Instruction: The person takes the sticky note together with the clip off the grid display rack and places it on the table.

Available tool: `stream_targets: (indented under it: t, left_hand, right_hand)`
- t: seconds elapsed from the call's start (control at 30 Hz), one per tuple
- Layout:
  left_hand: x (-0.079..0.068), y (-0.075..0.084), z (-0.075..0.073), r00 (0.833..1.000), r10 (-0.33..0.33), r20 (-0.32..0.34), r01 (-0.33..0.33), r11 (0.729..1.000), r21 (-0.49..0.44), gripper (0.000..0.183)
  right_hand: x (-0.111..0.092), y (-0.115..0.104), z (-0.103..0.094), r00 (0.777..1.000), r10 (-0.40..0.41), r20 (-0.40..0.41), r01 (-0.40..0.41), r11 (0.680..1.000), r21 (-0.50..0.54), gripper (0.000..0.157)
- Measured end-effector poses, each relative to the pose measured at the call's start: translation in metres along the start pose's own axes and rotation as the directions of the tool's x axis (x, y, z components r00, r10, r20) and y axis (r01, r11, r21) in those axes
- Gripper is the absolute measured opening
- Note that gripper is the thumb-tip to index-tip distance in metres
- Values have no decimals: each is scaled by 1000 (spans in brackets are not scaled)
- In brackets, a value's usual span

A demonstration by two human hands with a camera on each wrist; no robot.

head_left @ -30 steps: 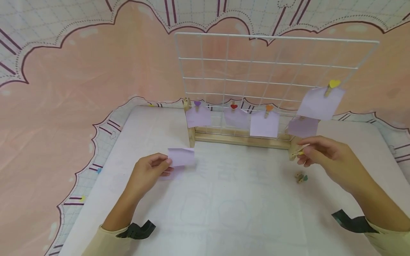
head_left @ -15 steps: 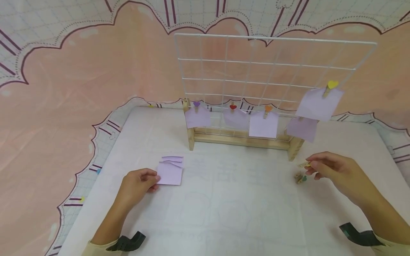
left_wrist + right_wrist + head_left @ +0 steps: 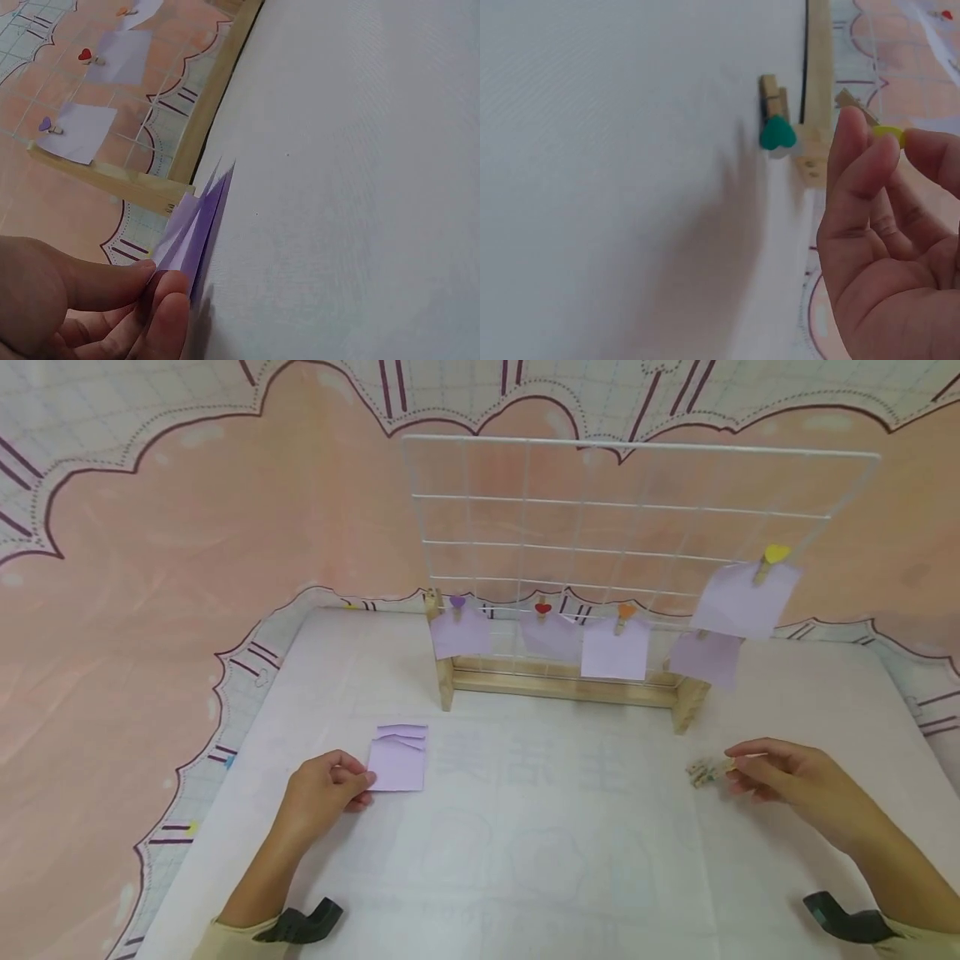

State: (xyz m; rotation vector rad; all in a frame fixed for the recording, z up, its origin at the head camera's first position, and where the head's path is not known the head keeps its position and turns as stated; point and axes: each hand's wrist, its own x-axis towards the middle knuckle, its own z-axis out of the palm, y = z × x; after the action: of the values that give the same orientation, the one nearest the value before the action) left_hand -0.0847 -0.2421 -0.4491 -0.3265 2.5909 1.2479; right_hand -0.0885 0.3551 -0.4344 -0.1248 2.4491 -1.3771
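My left hand (image 3: 322, 789) pinches a small stack of purple paper notes (image 3: 399, 768) at its edge, low over the left of the table; in the left wrist view the sheets (image 3: 196, 232) fan apart. At the right, my right hand (image 3: 802, 789) holds a small wooden clothespin with a yellow heart (image 3: 889, 135) between thumb and fingertips. Beside those fingertips on the table lies another wooden clothespin with a green heart (image 3: 777, 133). Behind both hands stands a white wire grid rack on a wooden base (image 3: 562, 688).
Clipped to the grid are notes with a purple heart clothespin (image 3: 457, 602), a red heart one (image 3: 542, 609), an orange one (image 3: 626, 612) and a yellow one (image 3: 776, 554). One more note (image 3: 705, 657) hangs under the yellow one. A white sheet (image 3: 555, 877) covers the table.
My right hand has come down and forward from the rack's right foot to beside the lying clothespin. My left hand has drawn back left and lower with the notes, then stayed nearly still.
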Motion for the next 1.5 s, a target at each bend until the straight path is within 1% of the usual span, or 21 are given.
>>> stream_targets:
  t: [0.07, 0.13, 0.2, 0.23, 0.3, 0.37, 0.47, 0.67, 0.8, 1.03, 1.17, 1.23, 1.3, 1.37, 1.43, 1.47, 1.5]
  left_hand:
    - [1, 0, 0, 1000, -6, -2, 6, 1000, -2, 24]
    - [1, 0, 1, 1000, -16, -2, 16, 1000, -2, 24]
    - [1, 0, 1, 1000, -23, 0, 23, 1000, 1, 24]
    - [1, 0, 1, 1000, -26, 1, 26, 1000, 0, 24]
    - [1, 0, 1, 1000, -29, 4, 29, 1000, 3, 25]
    - [1, 0, 1, 1000, -25, 5, 25, 1000, 7, 25]
    - [1, 0, 2, 1000, -9, 0, 9, 1000, 22, 24]
    - [2, -1, 1, 1000, 25, -19, -24, 998, 64, 22]
    - [1, 0, 2, 999, 36, -19, -34, 996, 77, 20]
    - [0, 3, 1, 998, 51, -30, -47, 991, 125, 20]
    - [0, 3, -1, 996, 73, -41, -65, 984, 165, 17]
    - [0, 5, -1, 995, 89, -51, -79, 980, 182, 17]
    - [0, 8, -2, 992, 107, -66, -93, 977, 191, 18]
    - [0, 14, -2, 988, 132, -79, -114, 973, 199, 18]
    - [0, 23, 0, 981, 171, -93, -149, 967, 207, 18]
    - [0, 28, 1, 976, 193, -96, -170, 963, 209, 17]
    - [1, 34, 3, 972, 217, -95, -194, 958, 210, 17]
  right_hand:
    - [1, 4, -2, 998, 63, 23, -63, 998, 11, 38]
    - [1, 8, -3, 990, 130, 54, -132, 991, 34, 42]
    - [1, 13, -4, 979, 181, 92, -187, 981, 50, 45]
    - [1, 15, -4, 975, 193, 114, -200, 978, 61, 45]
    - [1, 19, -3, 966, 208, 153, -222, 971, 83, 45]
    - [2, 21, -3, 960, 206, 188, -229, 968, 107, 44]
    - [4, 23, -2, 956, 199, 214, -233, 961, 149, 44]
    - [9, 22, 1, 956, 202, 211, -250, 941, 229, 42]
    - [10, 22, 3, 955, 223, 197, -267, 933, 240, 42]
    - [11, 18, 7, 954, 254, 160, -283, 938, 198, 47]
    - [11, 16, 7, 951, 269, 150, -294, 938, 182, 48]
    - [11, 15, 7, 948, 289, 137, -309, 936, 167, 47]
    - [12, 14, 6, 951, 287, 117, -302, 944, 136, 46]
    - [12, 11, 5, 956, 283, 74, -288, 955, 73, 46]
    - [12, 5, 3, 963, 268, 16, -267, 963, -33, 49]
    - [12, 1, 2, 969, 247, -16, -247, 965, -91, 51]
    - [13, -4, 1, 973, 227, -47, -231, 961, -150, 53]
